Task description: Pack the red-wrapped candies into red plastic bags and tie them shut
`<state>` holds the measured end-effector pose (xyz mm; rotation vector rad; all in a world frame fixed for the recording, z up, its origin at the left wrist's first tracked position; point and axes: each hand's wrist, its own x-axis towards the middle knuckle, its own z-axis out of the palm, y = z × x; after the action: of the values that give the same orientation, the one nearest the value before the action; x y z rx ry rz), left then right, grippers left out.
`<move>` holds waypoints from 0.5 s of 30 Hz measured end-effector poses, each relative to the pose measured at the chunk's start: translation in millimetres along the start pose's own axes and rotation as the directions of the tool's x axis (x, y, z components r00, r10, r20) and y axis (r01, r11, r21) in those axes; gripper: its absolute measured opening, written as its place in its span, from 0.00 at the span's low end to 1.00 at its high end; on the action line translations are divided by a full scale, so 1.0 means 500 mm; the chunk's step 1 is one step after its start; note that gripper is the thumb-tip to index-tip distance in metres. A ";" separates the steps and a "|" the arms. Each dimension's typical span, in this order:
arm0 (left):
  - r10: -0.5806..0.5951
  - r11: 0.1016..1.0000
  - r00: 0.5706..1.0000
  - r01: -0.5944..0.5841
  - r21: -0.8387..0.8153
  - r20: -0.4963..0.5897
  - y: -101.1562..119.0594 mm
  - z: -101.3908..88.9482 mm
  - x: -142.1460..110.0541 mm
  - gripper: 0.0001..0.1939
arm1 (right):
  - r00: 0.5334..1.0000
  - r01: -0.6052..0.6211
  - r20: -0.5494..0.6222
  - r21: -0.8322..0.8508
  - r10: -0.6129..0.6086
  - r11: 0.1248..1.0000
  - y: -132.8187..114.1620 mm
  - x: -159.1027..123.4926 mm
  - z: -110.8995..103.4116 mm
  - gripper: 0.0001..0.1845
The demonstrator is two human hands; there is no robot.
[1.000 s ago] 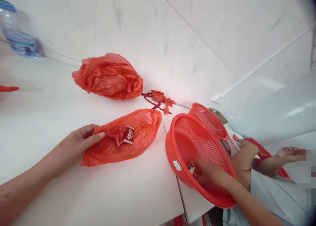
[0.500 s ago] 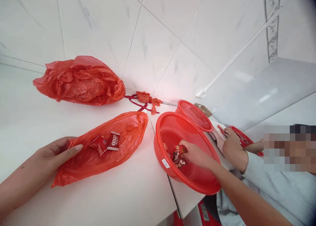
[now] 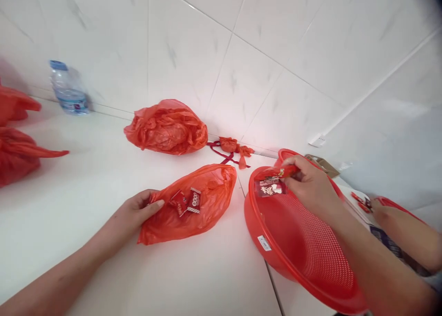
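Observation:
My left hand (image 3: 143, 210) pinches the near-left edge of a red plastic bag (image 3: 210, 210), which lies spread wide on the white table. Inside that bag rest two small wrapped sweets (image 3: 194, 201), red and dark red with white print. Over the left rim of a red perforated basket (image 3: 307, 242), my right hand (image 3: 307, 182) grips several wrapped sweets (image 3: 271, 187) in shiny red and maroon wrappers. They hang above the basket's inside, apart from the bag.
A second red bag (image 3: 169, 129) sits by the tiled wall, near small red scraps and ribbon (image 3: 229, 145). Farther left are a water bottle (image 3: 71, 90) and tied red bags (image 3: 17, 152). Another red basket (image 3: 285, 154) stands behind. A co-worker's hand (image 3: 380, 214) holds red packets at right.
My right hand has risen from inside the basket to its rim with the sweets. My left hand keeps its grip on the bag. The view has swung left, bringing the bottle into sight.

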<state>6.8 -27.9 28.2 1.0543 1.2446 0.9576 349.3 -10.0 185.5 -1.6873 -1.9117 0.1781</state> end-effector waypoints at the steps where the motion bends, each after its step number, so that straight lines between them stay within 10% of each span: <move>1: -0.014 0.999 0.999 0.014 -0.030 0.032 0.000 -0.002 0.000 0.23 | 1.000 0.012 0.009 0.051 -0.012 0.999 -0.020 0.006 0.017 0.07; 8: -0.003 0.997 0.999 0.006 -0.071 0.047 -0.005 -0.008 0.001 0.23 | 0.970 0.062 0.224 0.158 -0.097 0.985 -0.106 0.040 0.114 0.20; 15: 0.015 1.000 0.999 -0.014 -0.011 0.042 -0.007 -0.011 0.005 0.23 | 0.993 0.038 0.118 -0.073 -0.029 0.997 -0.051 0.023 0.054 0.09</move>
<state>1.6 -25.9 24.2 1.0714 1.1974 0.9471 313.2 3.2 178.8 -1.7265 -2.0544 0.1988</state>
